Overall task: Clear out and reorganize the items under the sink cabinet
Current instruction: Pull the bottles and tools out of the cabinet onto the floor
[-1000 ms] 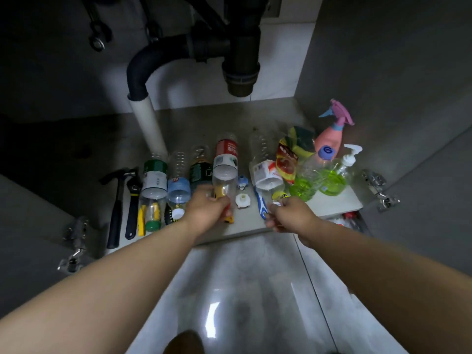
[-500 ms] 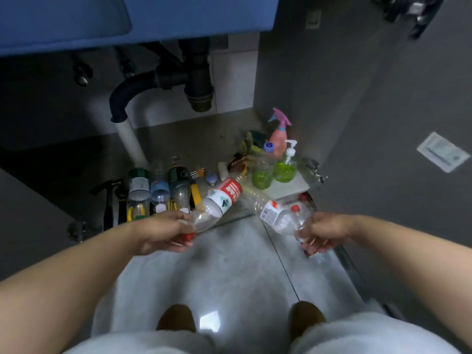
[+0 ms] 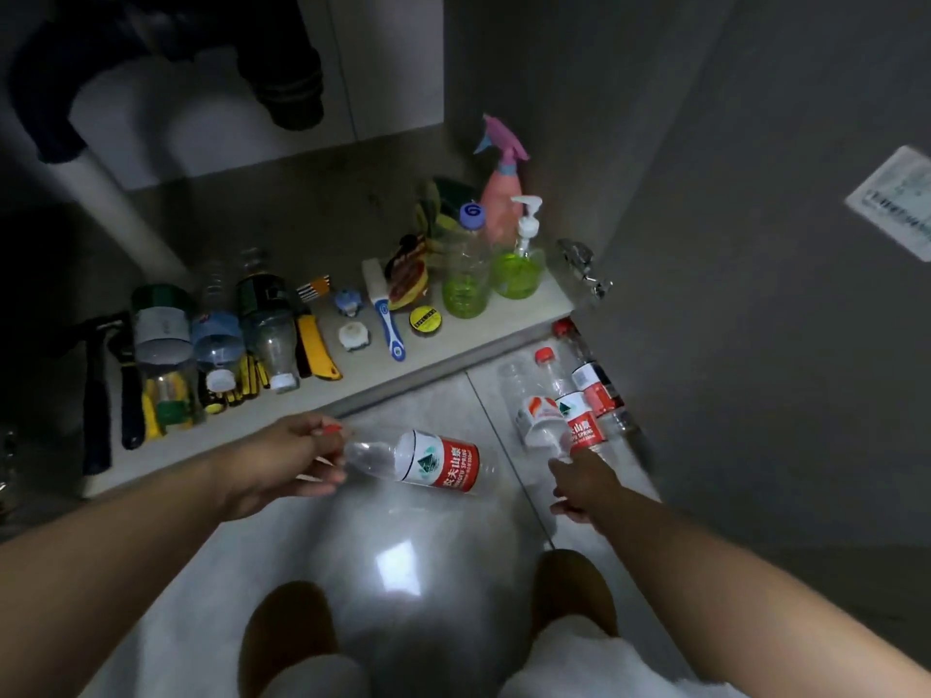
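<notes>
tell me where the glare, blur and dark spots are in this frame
Head view: a bright glare patch sits on the glossy floor between the feet; the drain pipe and the floor bottles by the right hand are motion-smeared; the hammer at far left sinks into shadow; the red-label bottle in the left hand reads clearly.

Pink spray bottle [image 3: 501, 193], green soap dispenser [image 3: 518, 269], red-labelled clear bottle [image 3: 433, 460].

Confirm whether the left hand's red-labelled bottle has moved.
Yes: the red-labelled bottle came off the cabinet shelf, now over the floor tiles in the left hand.
</notes>
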`<state>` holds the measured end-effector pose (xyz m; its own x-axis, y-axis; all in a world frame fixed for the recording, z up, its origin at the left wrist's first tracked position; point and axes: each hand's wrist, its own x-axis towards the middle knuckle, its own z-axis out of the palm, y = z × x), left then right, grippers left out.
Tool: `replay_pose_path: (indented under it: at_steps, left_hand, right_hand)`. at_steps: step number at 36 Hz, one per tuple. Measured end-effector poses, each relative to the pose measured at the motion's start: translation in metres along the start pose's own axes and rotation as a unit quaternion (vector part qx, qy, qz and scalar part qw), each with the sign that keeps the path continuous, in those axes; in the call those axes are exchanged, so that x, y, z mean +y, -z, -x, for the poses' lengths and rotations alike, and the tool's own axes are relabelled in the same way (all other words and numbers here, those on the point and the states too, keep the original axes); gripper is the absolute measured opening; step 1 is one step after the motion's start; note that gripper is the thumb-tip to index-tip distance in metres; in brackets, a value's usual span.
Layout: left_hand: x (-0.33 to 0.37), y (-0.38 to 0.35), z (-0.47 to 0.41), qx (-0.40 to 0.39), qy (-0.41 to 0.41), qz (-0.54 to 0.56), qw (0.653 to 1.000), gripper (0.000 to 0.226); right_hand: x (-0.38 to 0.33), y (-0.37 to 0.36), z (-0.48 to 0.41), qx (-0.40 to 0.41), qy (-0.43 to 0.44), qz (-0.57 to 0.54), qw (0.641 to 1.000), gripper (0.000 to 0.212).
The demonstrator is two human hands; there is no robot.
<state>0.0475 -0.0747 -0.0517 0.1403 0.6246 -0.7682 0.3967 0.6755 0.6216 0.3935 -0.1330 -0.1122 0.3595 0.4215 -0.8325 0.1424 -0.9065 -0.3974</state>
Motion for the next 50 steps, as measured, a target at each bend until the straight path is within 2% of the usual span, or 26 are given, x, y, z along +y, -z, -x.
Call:
replay_pose_path:
  at_steps: [3,6,8,10,14,18,20,23,25,27,30,34,39,44,50]
  left_hand:
    - [-0.004,-0.016,-0.022,-0.007,0.018,0.013,1.0,0.019]
    - [-0.004,-0.033,-0.042,-0.014,0.035,0.038,0.999,0.02]
    - [-0.002,-0.043,-0.051,-0.016,0.041,0.057,0.997,0.018]
    - [-0.001,-0.052,-0.056,-0.017,0.046,0.079,0.996,0.015]
    - [-0.005,-0.057,-0.06,-0.001,0.056,0.117,0.992,0.016]
    - [-0.018,-0.057,-0.054,0.004,0.061,0.142,0.988,0.016]
    - [-0.025,-0.058,-0.052,0.005,0.062,0.165,0.984,0.014]
    - [-0.03,-0.058,-0.05,0.007,0.06,0.207,0.976,0.019]
    - [-0.032,-0.059,-0.05,0.017,0.053,0.225,0.973,0.024]
    - [-0.031,-0.062,-0.052,0.026,0.045,0.242,0.969,0.029]
    - [-0.03,-0.067,-0.054,0.023,0.033,0.258,0.965,0.034]
    - [-0.033,-0.065,-0.053,0.019,0.028,0.176,0.984,0.037]
    - [-0.04,-0.056,-0.05,0.023,0.022,0.049,0.998,0.02]
    - [-0.046,-0.051,-0.047,0.026,0.044,0.035,0.998,0.022]
    - [-0.049,-0.049,-0.044,0.03,0.037,0.003,0.999,0.022]
  right_hand:
    - [0.001,-0.009,-0.015,0.035,-0.018,-0.041,0.998,0.038]
    - [0.006,-0.017,-0.025,0.089,0.023,0.028,0.995,0.071]
    - [0.007,-0.022,-0.028,0.09,0.087,0.055,0.991,0.063]
    - [0.009,-0.028,-0.025,0.027,0.13,0.032,0.991,0.047]
    - [0.012,-0.03,-0.014,-0.15,0.067,-0.077,0.983,0.056]
    - [0.02,-0.026,-0.018,-0.172,0.063,-0.104,0.978,0.057]
    - [0.024,-0.025,-0.021,-0.176,0.083,-0.079,0.978,0.063]
    - [0.029,-0.026,-0.022,-0.195,0.14,0.04,0.97,0.078]
    - [0.032,-0.033,-0.022,-0.198,0.163,0.125,0.959,0.076]
    - [0.035,-0.043,-0.023,-0.179,0.194,0.213,0.941,0.067]
    - [0.037,-0.049,-0.029,-0.133,0.213,0.256,0.934,0.064]
    - [0.03,-0.047,-0.035,-0.076,0.173,0.232,0.954,0.071]
    - [0.02,-0.059,-0.041,-0.017,0.109,0.21,0.971,0.077]
    - [0.005,-0.079,-0.042,0.048,0.095,0.199,0.974,0.082]
    - [-0.003,-0.083,-0.04,0.074,0.058,0.169,0.981,0.095]
